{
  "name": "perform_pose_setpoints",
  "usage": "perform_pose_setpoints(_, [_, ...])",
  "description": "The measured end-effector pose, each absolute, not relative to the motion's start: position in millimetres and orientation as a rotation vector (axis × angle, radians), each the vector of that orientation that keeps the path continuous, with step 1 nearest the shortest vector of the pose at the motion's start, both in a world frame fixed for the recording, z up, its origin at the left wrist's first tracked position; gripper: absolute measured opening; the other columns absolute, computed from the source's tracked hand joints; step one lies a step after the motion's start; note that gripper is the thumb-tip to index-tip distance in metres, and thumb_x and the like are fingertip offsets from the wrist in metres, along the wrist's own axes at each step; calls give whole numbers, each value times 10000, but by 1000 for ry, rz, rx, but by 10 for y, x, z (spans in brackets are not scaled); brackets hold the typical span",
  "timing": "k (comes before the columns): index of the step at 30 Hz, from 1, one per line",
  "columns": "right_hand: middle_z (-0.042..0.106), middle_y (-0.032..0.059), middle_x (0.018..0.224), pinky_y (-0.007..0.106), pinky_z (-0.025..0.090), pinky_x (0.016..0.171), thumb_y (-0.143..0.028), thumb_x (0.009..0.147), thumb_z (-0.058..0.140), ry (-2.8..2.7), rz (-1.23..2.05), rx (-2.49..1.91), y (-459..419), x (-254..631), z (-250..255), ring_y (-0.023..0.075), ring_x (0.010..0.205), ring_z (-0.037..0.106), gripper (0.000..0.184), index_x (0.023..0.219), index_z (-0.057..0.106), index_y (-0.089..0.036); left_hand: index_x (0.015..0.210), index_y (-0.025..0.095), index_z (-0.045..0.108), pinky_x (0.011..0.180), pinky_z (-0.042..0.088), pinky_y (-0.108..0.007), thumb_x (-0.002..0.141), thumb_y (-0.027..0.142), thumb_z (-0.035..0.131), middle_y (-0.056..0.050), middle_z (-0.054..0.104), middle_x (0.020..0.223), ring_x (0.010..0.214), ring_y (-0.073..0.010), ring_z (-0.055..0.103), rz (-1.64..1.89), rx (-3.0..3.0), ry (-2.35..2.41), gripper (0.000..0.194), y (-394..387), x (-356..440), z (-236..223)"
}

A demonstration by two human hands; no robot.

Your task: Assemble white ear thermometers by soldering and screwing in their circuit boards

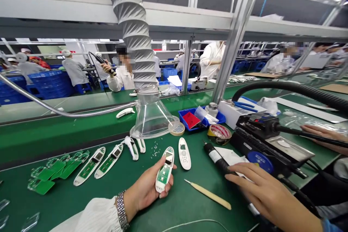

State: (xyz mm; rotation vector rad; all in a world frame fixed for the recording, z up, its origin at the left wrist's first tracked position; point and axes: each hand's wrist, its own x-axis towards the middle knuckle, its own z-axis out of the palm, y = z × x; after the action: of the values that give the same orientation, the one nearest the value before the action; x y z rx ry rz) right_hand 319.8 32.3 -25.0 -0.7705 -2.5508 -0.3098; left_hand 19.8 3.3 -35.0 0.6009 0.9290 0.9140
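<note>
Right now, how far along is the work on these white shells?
Two white shells already have boards inside but lie open. The left hand holds another open shell with its board; the right hand touches a black tool. Apparently left: the loose cover and the pile of green boards.

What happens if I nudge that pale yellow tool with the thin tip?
The pale yellow tool is probably stiff, since it lies straight. It looks slim, so likely light. It may roll or swivel, as its handle seems rounded and nothing props it on the green work surface.
</note>
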Motion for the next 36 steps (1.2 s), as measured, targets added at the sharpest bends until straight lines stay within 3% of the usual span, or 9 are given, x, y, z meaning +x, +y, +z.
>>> perform_pose_setpoints(4, [621, 61, 818, 317, 532, 617, -355, 849, 514, -2429, -21, -992, 59, 2689, -359, 194, 727, 605, 186, 929, 616, -222, 1012, 114, 559, 374, 344, -199, 857, 532, 396, -43, 578, 606, 442, -112, 499, 964, 397, 847, 475, -159, 119, -426])
perform_pose_setpoints(8, [527, 27, 637, 279, 462, 471, -386, 892, 405, -2356, 235, -1195, -28, 2384, -540, 161, 550, 536, 301, 669, 494, -204, 1027, 95, 559, 506, 434, -233, 875, 464, 421, -78, 619, 718, 567, -136, 564, 1087, 363, 838, 422, -238, 72, -441])
perform_pose_setpoints(15, [530, -28, 657, 204, 433, 525, -345, 939, 314, -2160, 891, -1129, -246, 1945, -468, 114, 574, 538, 198, 901, 467, -225, 989, 97, 576, 686, 477, -298, 879, 436, 434, -116, 631, 857, 709, -172, 589, 1263, 293, 824, 383, -239, 106, -429])
perform_pose_setpoints(20, [591, 8, 834, 229, 473, 634, -275, 929, 366, -2182, 684, -1055, -389, 1696, -630, 137, 737, 589, 207, 1085, 498, -251, 921, 117, 608, 763, 481, -318, 873, 461, 431, -104, 626, 860, 767, -186, 593, 1359, 273, 831, 390, -250, 99, -377])
perform_pose_setpoints(24, [574, 34, 831, 256, 488, 659, -225, 912, 408, -2155, 519, -1009, -383, 1671, -734, 157, 757, 578, 282, 1172, 516, -250, 855, 111, 625, 848, 469, -343, 884, 425, 429, -113, 629, 883, 827, -195, 596, 1402, 240, 864, 371, -250, 106, -360])
perform_pose_setpoints(31, [585, 45, 886, 198, 496, 701, -252, 908, 434, -1932, 818, -1008, -381, 1544, -722, 136, 816, 595, 270, 1140, 571, -235, 908, 125, 617, 976, 408, -358, 898, 387, 421, -127, 636, 1021, 1045, -226, 562, 1464, 240, 843, 328, -258, 140, -361])
perform_pose_setpoints(36, [580, 17, 779, 186, 496, 628, -310, 892, 462, -1832, 880, -1067, -384, 1494, -677, 118, 664, 579, 242, 1091, 574, -233, 916, 126, 629, 1006, 379, -362, 887, 412, 444, -122, 644, 1018, 1077, -233, 549, 1452, 266, 815, 343, -288, 142, -364])
